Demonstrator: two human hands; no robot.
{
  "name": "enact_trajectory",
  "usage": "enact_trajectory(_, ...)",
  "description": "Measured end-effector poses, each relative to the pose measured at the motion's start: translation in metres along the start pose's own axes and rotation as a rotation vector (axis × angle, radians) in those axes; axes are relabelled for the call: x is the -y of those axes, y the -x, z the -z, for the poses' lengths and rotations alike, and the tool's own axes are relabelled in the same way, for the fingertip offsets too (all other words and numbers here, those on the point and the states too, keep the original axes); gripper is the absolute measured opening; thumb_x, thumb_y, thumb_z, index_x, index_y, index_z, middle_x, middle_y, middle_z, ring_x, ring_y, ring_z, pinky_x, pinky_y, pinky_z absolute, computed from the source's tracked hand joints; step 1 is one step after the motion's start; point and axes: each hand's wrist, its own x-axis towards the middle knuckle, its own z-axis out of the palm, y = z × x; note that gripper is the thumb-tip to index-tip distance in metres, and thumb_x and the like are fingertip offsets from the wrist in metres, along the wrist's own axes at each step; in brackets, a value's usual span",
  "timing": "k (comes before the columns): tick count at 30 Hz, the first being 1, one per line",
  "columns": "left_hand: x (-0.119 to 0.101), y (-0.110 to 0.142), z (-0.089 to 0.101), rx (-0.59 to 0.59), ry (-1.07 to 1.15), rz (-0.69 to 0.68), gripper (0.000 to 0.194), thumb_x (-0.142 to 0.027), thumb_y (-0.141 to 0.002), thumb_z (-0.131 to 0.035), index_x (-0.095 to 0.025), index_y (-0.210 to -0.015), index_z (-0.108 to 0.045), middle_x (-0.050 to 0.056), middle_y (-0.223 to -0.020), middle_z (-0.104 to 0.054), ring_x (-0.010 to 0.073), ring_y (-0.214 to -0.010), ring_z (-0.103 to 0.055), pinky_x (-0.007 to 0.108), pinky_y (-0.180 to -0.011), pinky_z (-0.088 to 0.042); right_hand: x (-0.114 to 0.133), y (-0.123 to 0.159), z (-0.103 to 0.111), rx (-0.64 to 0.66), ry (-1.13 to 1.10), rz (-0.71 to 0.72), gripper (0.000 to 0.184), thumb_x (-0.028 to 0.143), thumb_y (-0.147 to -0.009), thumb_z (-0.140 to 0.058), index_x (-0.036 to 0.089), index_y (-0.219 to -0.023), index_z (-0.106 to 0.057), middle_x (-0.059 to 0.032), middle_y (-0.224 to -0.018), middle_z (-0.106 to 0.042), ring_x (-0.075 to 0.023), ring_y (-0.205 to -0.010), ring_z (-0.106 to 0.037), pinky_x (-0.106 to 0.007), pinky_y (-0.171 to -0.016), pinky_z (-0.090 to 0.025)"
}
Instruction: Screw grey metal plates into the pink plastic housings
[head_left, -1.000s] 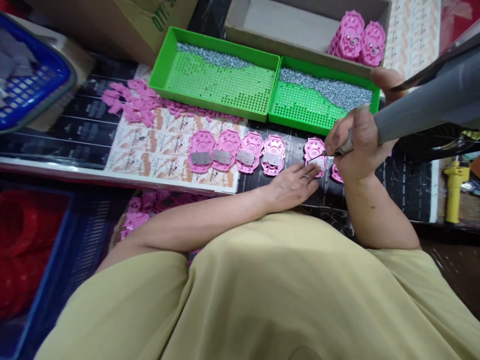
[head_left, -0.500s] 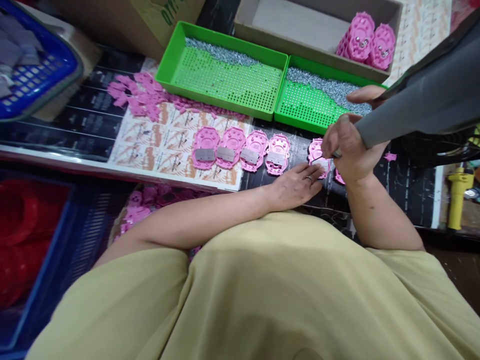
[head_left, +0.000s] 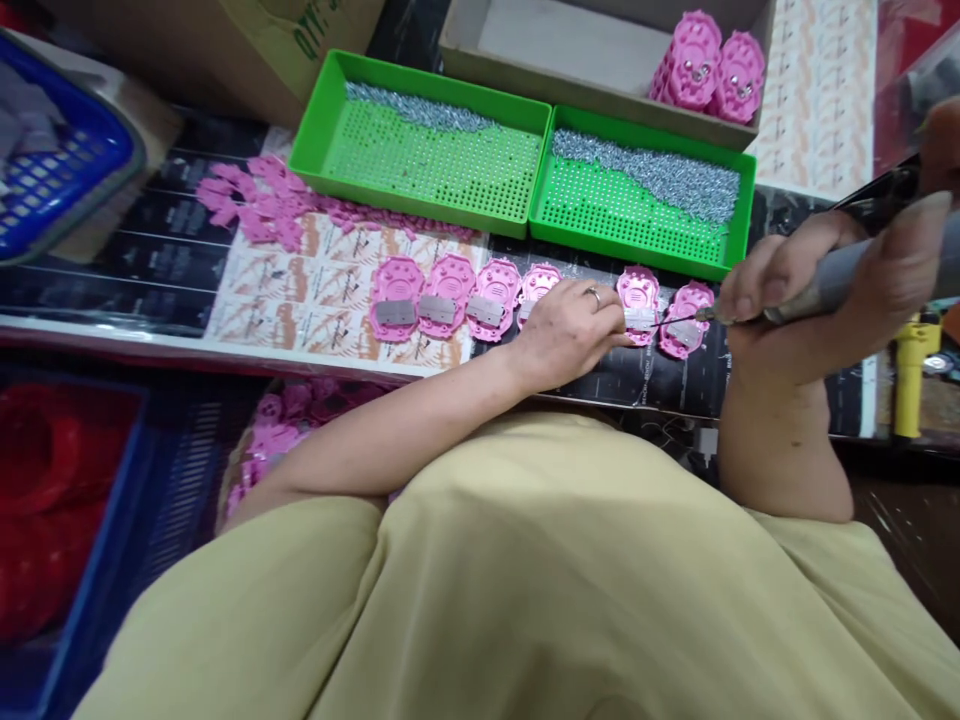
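Observation:
My right hand is closed around a grey electric screwdriver lying nearly level. Its thin bit points left, with the tip by the metal strip of a pink plastic plate. Another pink plate with a metal strip lies under the shaft. My left hand, wearing a ring, has its fingers curled together and partly covers a pink plate; whatever it may hold is hidden. To its left, several more pink plates stand in a row, each with a grey metal strip across its lower half.
Two green trays hold small metal screws behind the row. Beyond them a cardboard box contains stacked pink plates. Small pink pieces lie at left near a blue basket. A yellow-handled tool is at far right.
My left hand has left the plate by the bit, moved left and curled over the neighbouring plate. My right hand has drawn the screwdriver to the right and tipped it lower.

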Motion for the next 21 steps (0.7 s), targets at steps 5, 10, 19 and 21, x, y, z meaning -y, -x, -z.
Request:
enact_trajectory(5,0.0,0.011,0.008,0.052,-0.011,0.076,0.03,-0.042,-0.101,-0.056,-0.015,-0.094,-0.067,0.01,-0.097,-0.072,0.0247,-0.094,-0.066,0.036,-0.08,-0.044,0.006,0.012,-0.052,-0.088,-0.202,0.293,0.017,0.043,-0.087,-0.064,0.044,-0.102,-0.072,0.0092,-0.043,-0.034,-0.0069,-0.027,-0.024,-0.02,-0.027,-0.028)
enact_trajectory(10,-0.004,0.024,0.01,0.043,0.036,0.084,0.024,-0.036,-0.101,-0.056,-0.016,-0.093,-0.066,0.007,-0.094,-0.072,0.0211,-0.088,-0.065,0.034,-0.081,-0.043,-0.002,0.015,-0.059,0.041,-0.264,0.308,0.025,0.041,-0.088,-0.065,0.038,-0.111,-0.074,0.0085,-0.045,-0.037,-0.007,-0.025,-0.025,-0.021,-0.024,-0.029)
enact_trajectory(19,-0.002,0.052,0.013,-0.063,0.152,0.133,0.021,-0.034,-0.099,-0.06,-0.017,-0.088,-0.064,0.004,-0.085,-0.071,0.0197,-0.088,-0.066,0.032,-0.085,-0.046,-0.015,0.022,-0.067,0.17,-0.227,0.269,0.034,0.052,-0.091,-0.055,0.046,-0.122,-0.066,0.0091,-0.042,-0.041,-0.0094,-0.024,-0.023,-0.024,-0.025,-0.027)
enact_trajectory(21,-0.001,0.056,0.014,-0.087,0.173,0.124,0.021,-0.034,-0.1,-0.059,-0.017,-0.087,-0.064,0.004,-0.085,-0.071,0.0185,-0.086,-0.067,0.032,-0.084,-0.046,-0.016,0.024,-0.071,0.177,-0.231,0.284,0.035,0.054,-0.091,-0.055,0.045,-0.124,-0.064,0.0099,-0.041,-0.039,-0.0091,-0.024,-0.021,-0.023,-0.025,-0.026)
